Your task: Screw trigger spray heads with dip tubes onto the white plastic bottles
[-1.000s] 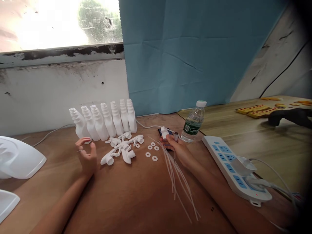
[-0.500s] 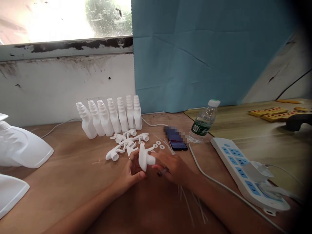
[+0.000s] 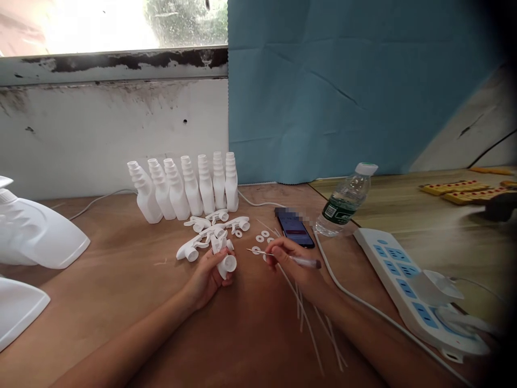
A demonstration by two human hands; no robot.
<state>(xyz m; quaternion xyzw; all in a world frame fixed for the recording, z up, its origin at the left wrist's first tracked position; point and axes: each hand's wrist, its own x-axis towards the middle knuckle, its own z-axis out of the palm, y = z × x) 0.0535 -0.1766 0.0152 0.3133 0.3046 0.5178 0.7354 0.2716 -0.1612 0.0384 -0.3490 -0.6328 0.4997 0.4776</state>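
Observation:
My left hand (image 3: pixel 208 280) is closed around a white trigger spray head (image 3: pixel 226 264), its round collar opening turned toward me. Between the fingers of my right hand (image 3: pixel 293 261) is a thin pointed tool, like a small screwdriver or awl (image 3: pixel 305 262), with a clear handle. Its tip is at one of several white ring washers (image 3: pixel 256 250) on the table; whether it touches cannot be made out. Just beyond my left hand lies a pile of white spray heads (image 3: pixel 197 241). Thin white tubes (image 3: pixel 301 307) lie under and beside my right hand.
A row of white bottles (image 3: pixel 177 194) stands by the wall. Larger white bottles (image 3: pixel 44 231) are at the left. A phone (image 3: pixel 297 229), a water bottle (image 3: pixel 343 202) and a power strip (image 3: pixel 398 285) with plugs and a cable (image 3: pixel 343 291) line the right side.
My left hand has turned the spray head so its collar faces me and lowered it slightly. My right hand has moved away from it, swinging the tool's tip left over the washers.

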